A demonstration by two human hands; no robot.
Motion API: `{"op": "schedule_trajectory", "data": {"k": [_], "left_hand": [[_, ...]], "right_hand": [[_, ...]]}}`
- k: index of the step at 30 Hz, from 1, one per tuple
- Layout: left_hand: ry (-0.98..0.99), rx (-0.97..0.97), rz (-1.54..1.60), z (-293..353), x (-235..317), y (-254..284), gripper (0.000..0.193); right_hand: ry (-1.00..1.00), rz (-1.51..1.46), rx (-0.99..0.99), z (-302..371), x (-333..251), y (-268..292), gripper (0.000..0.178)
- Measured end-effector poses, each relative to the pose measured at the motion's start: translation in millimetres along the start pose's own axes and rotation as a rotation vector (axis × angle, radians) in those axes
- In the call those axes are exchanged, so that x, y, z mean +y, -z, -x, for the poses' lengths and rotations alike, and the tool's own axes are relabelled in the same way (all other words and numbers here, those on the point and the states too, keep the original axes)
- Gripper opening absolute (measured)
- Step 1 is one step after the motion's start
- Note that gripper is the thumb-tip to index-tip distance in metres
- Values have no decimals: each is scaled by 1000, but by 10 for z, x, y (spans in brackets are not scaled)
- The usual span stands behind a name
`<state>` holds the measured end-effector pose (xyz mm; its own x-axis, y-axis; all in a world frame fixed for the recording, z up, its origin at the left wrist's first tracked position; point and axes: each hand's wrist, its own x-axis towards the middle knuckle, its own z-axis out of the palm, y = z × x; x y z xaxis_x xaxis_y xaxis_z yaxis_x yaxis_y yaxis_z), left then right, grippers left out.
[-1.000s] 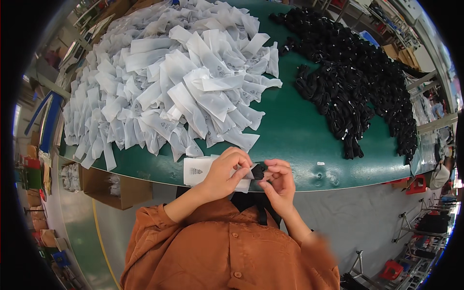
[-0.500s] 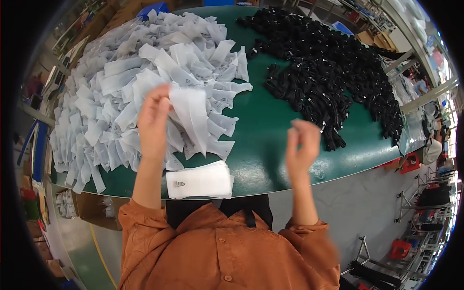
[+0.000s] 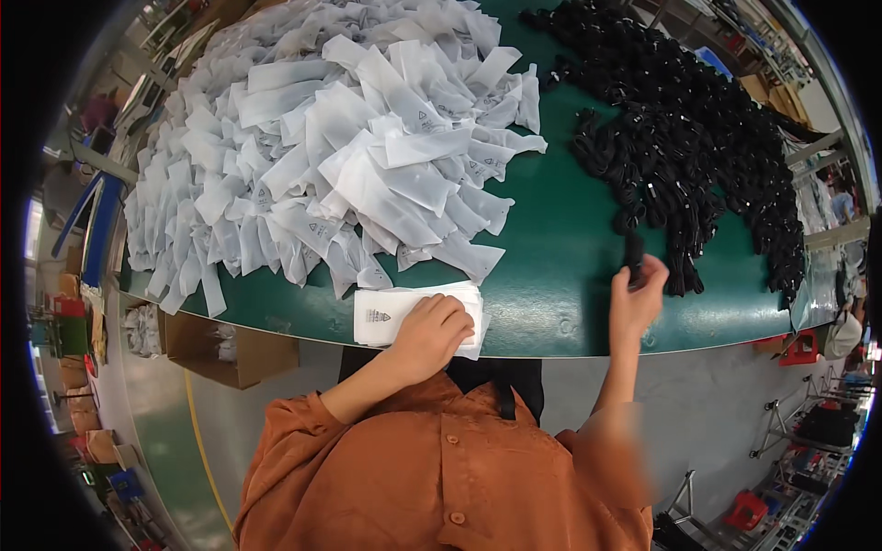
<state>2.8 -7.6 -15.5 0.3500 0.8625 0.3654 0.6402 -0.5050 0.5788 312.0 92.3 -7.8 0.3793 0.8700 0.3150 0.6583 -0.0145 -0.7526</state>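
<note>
A neat stack of flat, frosted white plastic bags (image 3: pixel 375 323) with a small dark print lies at the table's near edge. My left hand (image 3: pixel 430 334) rests over its right end, fingers curled and pressed together on the top bag. Farther right, my right hand (image 3: pixel 638 298) pinches a bundled black cable (image 3: pixel 634 253) between thumb and fingers, just off the near end of a large heap of similar black cable bundles (image 3: pixel 661 174). At left and centre spreads a big pile of filled frosted bags (image 3: pixel 303 156).
The green tabletop (image 3: pixel 551 248) has a curved near edge in front of me. Under its left side stands an open cardboard box (image 3: pixel 216 349). Metal racks and a red stool (image 3: pixel 746 510) are on the floor at right.
The bag in my left hand has been released onto the pile, and that hand has come down to the stack. My right hand moved right and took a black cable. The view has shifted.
</note>
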Motion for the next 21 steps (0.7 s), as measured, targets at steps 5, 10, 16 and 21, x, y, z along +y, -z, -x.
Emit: {"op": "schedule_trajectory", "data": {"k": [5, 10, 16, 21], "left_hand": [[92, 62, 119, 16, -1, 25, 13], [287, 68, 350, 29, 33, 66, 11], [286, 102, 432, 24, 49, 90, 11], [51, 39, 394, -9, 67, 157, 13]], "right_hand": [[345, -265, -348, 793, -372, -42, 41], [654, -244, -458, 978, -597, -40, 42], [791, -186, -593, 938, -693, -27, 43], [370, -423, -931, 954, -707, 7, 30]]}}
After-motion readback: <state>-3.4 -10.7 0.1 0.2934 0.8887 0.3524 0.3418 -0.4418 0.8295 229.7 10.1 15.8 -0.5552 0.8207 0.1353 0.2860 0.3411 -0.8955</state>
